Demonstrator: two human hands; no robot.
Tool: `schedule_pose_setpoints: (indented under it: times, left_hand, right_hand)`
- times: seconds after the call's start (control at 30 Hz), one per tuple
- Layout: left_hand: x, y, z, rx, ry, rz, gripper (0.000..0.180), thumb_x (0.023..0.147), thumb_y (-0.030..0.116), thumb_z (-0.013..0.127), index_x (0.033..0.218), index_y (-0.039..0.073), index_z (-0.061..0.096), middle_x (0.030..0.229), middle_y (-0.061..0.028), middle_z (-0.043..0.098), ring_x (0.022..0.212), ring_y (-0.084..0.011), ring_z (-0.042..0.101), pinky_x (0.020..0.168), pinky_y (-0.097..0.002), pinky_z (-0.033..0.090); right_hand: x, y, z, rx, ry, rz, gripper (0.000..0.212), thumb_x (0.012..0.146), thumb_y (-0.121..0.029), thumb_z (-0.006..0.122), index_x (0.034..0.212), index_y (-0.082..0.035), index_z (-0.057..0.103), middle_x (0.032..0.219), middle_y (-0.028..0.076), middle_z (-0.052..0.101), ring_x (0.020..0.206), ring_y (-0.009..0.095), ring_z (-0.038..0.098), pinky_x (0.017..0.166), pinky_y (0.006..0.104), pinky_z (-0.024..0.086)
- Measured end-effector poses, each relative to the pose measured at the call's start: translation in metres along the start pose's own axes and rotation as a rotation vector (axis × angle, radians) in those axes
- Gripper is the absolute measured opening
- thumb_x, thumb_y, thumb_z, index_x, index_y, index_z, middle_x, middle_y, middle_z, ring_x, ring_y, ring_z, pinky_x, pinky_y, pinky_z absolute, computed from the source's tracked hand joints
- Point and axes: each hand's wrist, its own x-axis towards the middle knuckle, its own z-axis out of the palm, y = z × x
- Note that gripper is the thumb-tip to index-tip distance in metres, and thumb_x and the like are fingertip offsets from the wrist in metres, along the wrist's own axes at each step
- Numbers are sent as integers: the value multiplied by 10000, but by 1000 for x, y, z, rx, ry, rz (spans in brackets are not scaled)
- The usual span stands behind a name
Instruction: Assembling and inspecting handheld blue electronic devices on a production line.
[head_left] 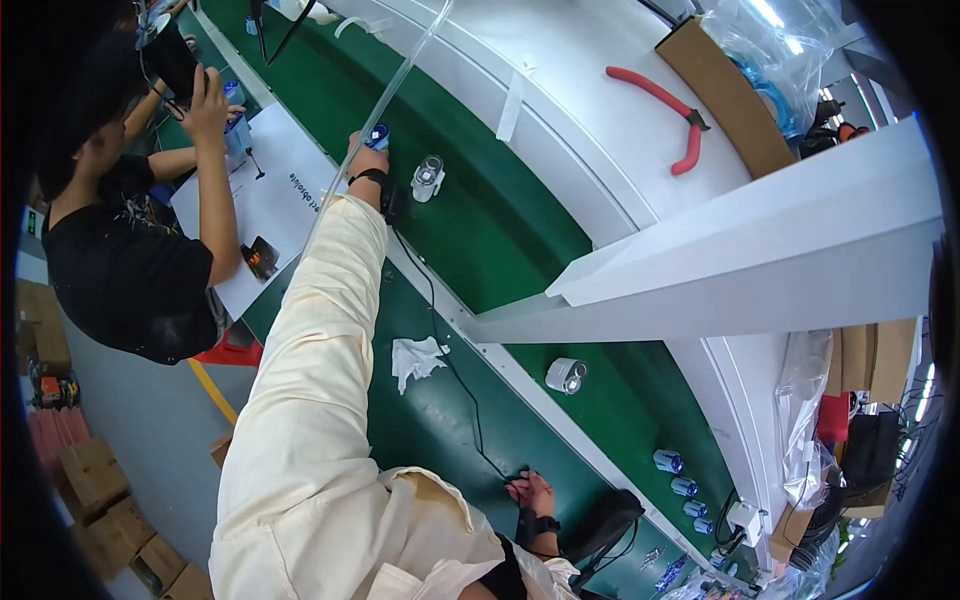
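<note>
My left arm in its cream sleeve stretches far forward over the green bench. At its end my left hand (368, 158) is closed round a small blue cylinder (378, 137) with a metallic top. Just right of it a white-and-clear cylindrical part (428, 176) stands on the green belt. Low in the view my right hand (533, 493) rests near the bench surface with curled fingers. A thin black cable (461, 385) runs from my left wrist down to those fingers; what they hold, if anything, is hidden. Both wrists wear black straps.
A crumpled white cloth (417, 361) lies on the bench. Another white cylinder (567, 375) and several blue cylinders (668, 461) stand on the belt. A white post (740, 260) crosses at right, below red-handled pliers (690, 125). A person in black (130, 260) works at left beside a white sheet (270, 195).
</note>
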Motion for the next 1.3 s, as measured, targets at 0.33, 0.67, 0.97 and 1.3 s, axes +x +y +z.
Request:
schedule_pose_setpoints:
  times: [0.33,0.67,0.97,1.3]
  left_hand:
    - [-43,0,12,-208,118,127,498,722,167,770,1137,36,527,1002,-204,641,1008,-376,606,875,-449,477]
    - [-39,-9,20,-30,-49,234,551,675,259,806,1124,29,585,1028,-198,652,1028,-359,602,892,-428,479]
    - [-94,0,-10,-406,152,-8,622,632,295,851,1118,14,583,1027,-172,655,924,-310,636,852,-391,490]
    - [-318,67,-225,-1005,-477,-7,495,694,88,828,1096,14,549,1001,-43,606,890,-110,583,772,-262,496]
  right_hand:
    - [8,-13,6,-30,44,58,349,886,-326,645,951,14,606,708,158,673,624,306,681,561,380,569]
    - [5,-6,6,0,17,14,366,878,-338,653,958,15,601,722,152,668,649,305,687,566,364,572]
    - [11,-11,13,-16,12,21,356,885,-328,641,925,24,605,714,159,664,626,306,680,566,366,575]
    - [-24,-81,15,-770,-121,-791,175,903,-144,597,1004,-15,656,868,30,642,833,140,589,782,275,479]
